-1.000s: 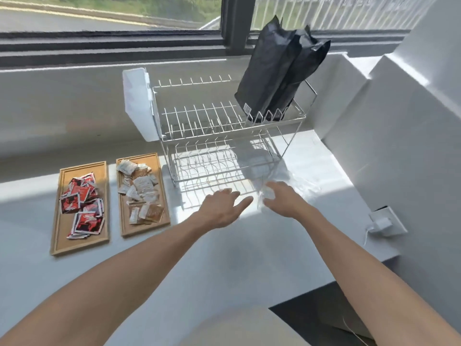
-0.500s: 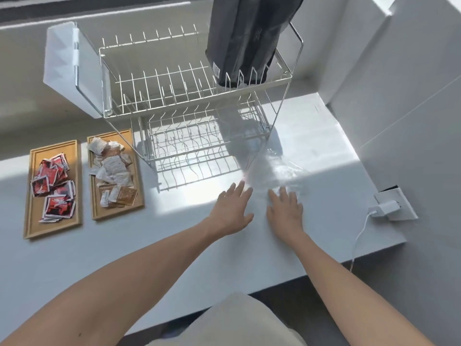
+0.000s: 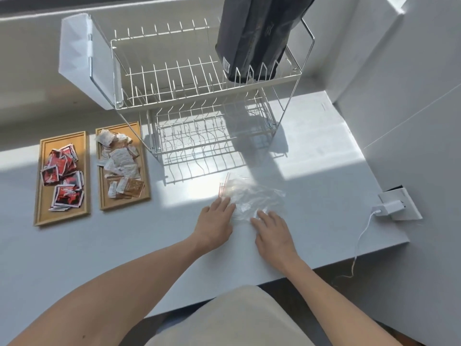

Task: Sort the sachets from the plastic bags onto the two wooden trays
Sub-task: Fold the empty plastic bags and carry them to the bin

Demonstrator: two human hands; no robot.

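Two wooden trays lie at the left of the white counter. The left tray point(image 3: 42, 186) holds a pile of red sachets point(image 3: 63, 177). The right tray point(image 3: 146, 176) holds white and brown sachets point(image 3: 121, 163). Crumpled clear plastic bags point(image 3: 252, 193) with a red zip strip lie flat in front of the dish rack and look empty. My left hand point(image 3: 214, 223) rests palm down with its fingertips at the bags' left edge. My right hand point(image 3: 273, 232) rests palm down with its fingertips on the bags' near edge. Neither hand holds anything.
A white wire dish rack point(image 3: 199, 96) with two tiers stands behind the bags, with black pouches point(image 3: 254, 36) upright in its top tier. A wall socket with a white charger point(image 3: 389, 207) and cable sits at the right. The counter's front edge point(image 3: 324, 268) runs close below my hands.
The view tilted further down over the counter. Both hands drew back slightly toward me and lie flat at the near side of the bags, which show more fully than before.
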